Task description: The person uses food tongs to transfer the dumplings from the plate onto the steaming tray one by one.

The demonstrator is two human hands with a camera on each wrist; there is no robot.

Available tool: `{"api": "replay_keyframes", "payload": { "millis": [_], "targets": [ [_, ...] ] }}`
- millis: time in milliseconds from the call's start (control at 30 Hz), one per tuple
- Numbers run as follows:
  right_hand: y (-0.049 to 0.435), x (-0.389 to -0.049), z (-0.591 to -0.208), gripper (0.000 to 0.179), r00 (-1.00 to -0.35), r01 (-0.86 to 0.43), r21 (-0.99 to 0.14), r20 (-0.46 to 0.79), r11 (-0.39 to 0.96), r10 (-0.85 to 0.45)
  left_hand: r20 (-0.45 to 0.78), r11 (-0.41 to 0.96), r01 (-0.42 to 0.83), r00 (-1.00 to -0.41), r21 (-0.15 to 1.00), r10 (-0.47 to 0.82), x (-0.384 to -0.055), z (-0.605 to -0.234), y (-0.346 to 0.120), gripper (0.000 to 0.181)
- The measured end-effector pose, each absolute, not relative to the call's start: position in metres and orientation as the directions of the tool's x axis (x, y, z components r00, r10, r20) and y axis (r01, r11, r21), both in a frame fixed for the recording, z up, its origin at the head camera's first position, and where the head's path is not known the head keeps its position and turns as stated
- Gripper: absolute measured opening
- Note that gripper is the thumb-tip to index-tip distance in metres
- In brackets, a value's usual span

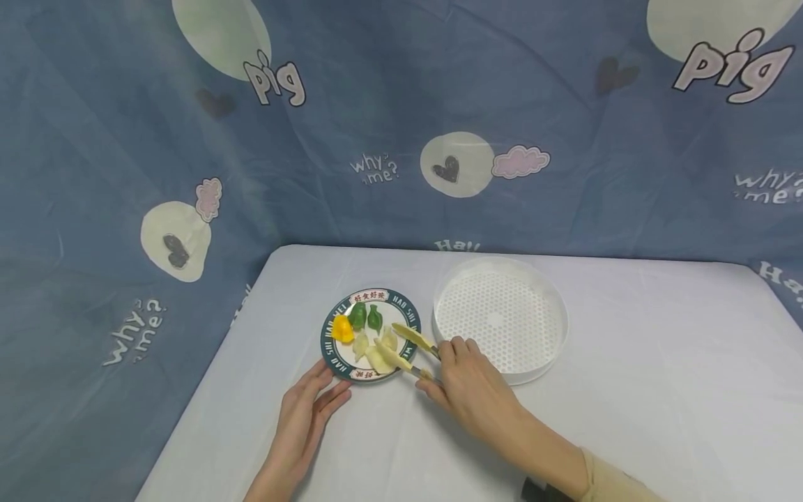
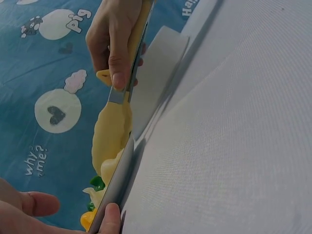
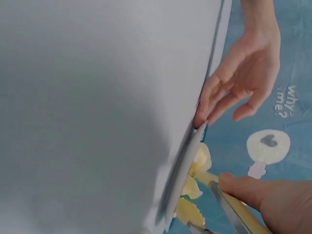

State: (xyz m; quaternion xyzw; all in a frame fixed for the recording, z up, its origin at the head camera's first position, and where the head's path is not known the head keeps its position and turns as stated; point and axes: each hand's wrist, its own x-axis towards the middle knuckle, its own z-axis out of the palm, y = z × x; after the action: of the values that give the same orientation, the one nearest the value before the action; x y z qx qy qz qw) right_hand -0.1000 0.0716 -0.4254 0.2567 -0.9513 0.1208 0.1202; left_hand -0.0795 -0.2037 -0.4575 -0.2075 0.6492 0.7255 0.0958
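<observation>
A round, smooth plate (image 1: pixel 328 341) with a dark green printed rim lies on the cloth-covered bench (image 1: pixel 652 348), bearing a glossy yellow piece (image 1: pixel 342 329) at ten o'clock, two green pieces (image 1: pixel 357 316) near twelve and pale curved pieces (image 1: pixel 379 360) towards five. At four o'clock the right hand (image 1: pixel 470 380) reaches in, its grip pinching yellow-and-metal tongs (image 1: pixel 414 337), their tips parted above the pale pieces. The left hand (image 1: pixel 307 411), its grip spread, touches the rim at seven. A white, perforated round tray (image 1: pixel 502 307) stands just beside the plate at two o'clock.
</observation>
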Motion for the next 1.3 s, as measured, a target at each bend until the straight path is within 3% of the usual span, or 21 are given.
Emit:
{"api": "replay_keyframes", "payload": {
  "millis": [267, 400, 1300],
  "targets": [
    [0.072, -0.106, -0.425, 0.054, -0.79, -0.549, -0.008, 0.332, 0.836, -0.516, -0.439, -0.151, -0.419, -0.888, 0.895, -0.136, -0.081, -0.457, -0.203, 0.07],
    [0.072, -0.106, -0.426, 0.051, -0.779, -0.555, 0.018, 0.339, 0.832, -0.527, -0.441, -0.148, -0.422, -0.887, 0.894, -0.135, -0.081, -0.456, -0.202, 0.07],
    [0.084, -0.093, -0.413, 0.047, -0.853, -0.499, -0.194, 0.28, 0.845, -0.439, -0.439, -0.137, -0.421, -0.886, 0.897, -0.148, -0.081, -0.457, -0.203, 0.07]
  ]
}}
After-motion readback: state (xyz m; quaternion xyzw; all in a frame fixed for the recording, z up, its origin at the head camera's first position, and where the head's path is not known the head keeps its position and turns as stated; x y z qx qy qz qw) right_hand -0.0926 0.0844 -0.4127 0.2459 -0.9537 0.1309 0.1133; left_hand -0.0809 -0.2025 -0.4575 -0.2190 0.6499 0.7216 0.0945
